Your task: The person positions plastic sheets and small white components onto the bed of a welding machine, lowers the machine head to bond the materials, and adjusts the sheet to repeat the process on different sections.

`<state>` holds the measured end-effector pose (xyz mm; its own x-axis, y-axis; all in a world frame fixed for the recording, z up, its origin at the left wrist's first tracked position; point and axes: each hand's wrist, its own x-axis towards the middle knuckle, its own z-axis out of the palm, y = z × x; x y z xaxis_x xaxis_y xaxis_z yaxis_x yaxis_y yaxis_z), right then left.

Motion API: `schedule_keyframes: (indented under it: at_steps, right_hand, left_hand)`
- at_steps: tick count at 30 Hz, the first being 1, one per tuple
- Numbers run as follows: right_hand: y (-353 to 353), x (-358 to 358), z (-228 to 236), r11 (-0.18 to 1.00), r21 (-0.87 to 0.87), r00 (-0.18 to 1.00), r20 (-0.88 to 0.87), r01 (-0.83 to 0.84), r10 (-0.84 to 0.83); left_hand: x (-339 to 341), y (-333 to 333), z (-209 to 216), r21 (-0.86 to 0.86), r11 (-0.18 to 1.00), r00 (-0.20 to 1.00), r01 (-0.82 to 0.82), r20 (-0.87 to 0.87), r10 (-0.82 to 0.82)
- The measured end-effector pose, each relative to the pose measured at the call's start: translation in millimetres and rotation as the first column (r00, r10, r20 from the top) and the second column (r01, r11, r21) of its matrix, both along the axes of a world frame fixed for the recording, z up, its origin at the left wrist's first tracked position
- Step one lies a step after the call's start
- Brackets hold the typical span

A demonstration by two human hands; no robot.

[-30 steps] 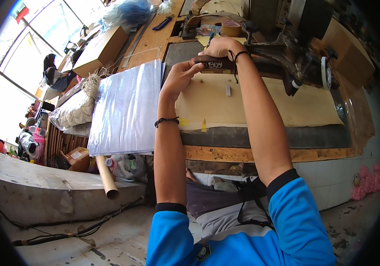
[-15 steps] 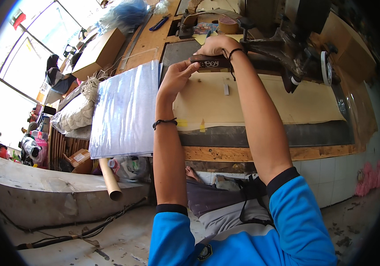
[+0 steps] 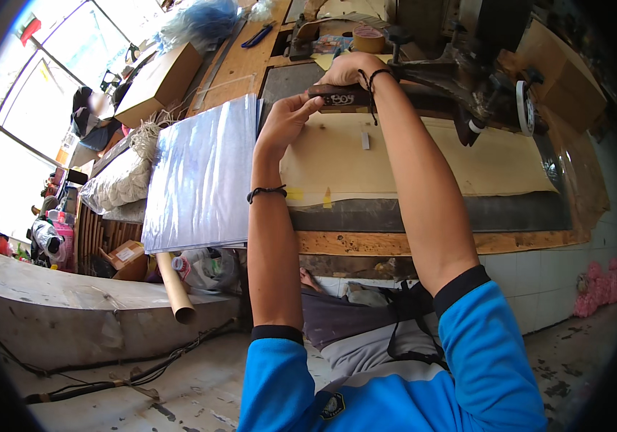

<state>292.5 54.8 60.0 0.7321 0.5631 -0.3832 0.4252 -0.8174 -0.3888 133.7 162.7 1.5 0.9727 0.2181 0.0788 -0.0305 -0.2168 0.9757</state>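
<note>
A dark metal bar (image 3: 338, 99) with white hand-drawn marks lies across the far side of the work table, part of a heavy press. My left hand (image 3: 285, 124) is closed at the bar's left end, its thumb against the near face and its other fingers partly hidden. Just beyond the bar, my right hand (image 3: 346, 70) arches over it with curled fingers; the fingertips are hidden behind the bar. Below the hands, a cream sheet (image 3: 459, 162) covers much of the dark mat (image 3: 488, 216). On that sheet lies a small grey strip (image 3: 365, 140).
A stack of clear plastic sheets (image 3: 197, 180) overhangs the table at left. The press's iron arm (image 3: 441, 79) and a round white-rimmed wheel (image 3: 524, 108) stand at right. Tape (image 3: 368, 39), a blue cutter (image 3: 257, 35) and a cardboard box (image 3: 157, 83) sit farther back. A cardboard tube (image 3: 176, 288) juts out below.
The view has shifted slightly, and the table appears a little higher. Both hands stay at the bar's left end, with the right hand moved slightly left.
</note>
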Motion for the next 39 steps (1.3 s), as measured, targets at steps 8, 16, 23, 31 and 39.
schedule_keyframes:
  at_steps: [8,16,23,31,39]
  right_hand:
    - [-1,3,-7,0.991,0.136,0.999,-0.032,0.007,-0.002]
    - [-1,-10,-2,0.989,0.042,0.913,0.393,-0.139,0.111]
    - [-43,-102,-5,0.458,0.66,0.72,0.691,-0.595,-0.061]
    - [-173,-141,-43,0.541,0.416,0.653,0.655,-0.731,0.379]
    - [-210,-106,-76,0.637,0.599,0.873,0.382,-0.485,0.304]
  left_hand:
    - [1,2,-2,0.022,1.0,1.0,-0.007,-0.022,0.008]
    - [7,8,-13,0.061,0.998,0.999,-0.026,-0.022,0.028]
    - [0,10,-16,0.165,0.986,0.999,-0.039,-0.014,0.042]
    - [8,-7,-11,0.24,0.966,0.995,-0.096,-0.003,0.1]
    - [0,5,-2,0.312,0.949,0.985,-0.055,-0.137,0.102]
